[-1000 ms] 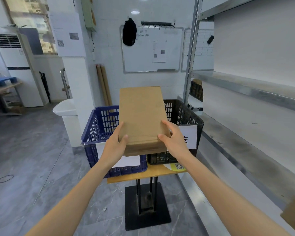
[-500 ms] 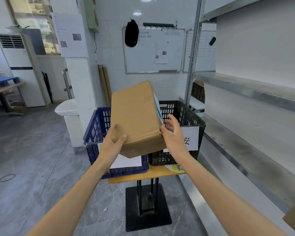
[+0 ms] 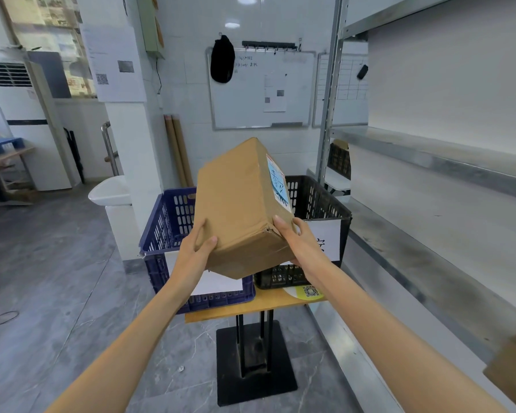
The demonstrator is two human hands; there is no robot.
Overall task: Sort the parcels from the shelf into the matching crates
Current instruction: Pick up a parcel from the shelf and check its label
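With left hand [image 3: 198, 251] and right hand [image 3: 294, 242] clamping box [image 3: 236, 204], holding it tilted, probably checking label [image 3: 277, 183]; next needing matching to blue crate [image 3: 167, 222] or black crate [image 3: 316, 198], then lowering in.

Bright overhead light, tile glare, edges warped

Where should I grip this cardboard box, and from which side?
Probably at the near end, with one hand coming in from each side. The box is long and tilted, with its label face turned right. The left hand, thumb on top, and the right hand, wrapped round the near right corner below the label, steady it and leave the writing uncovered.
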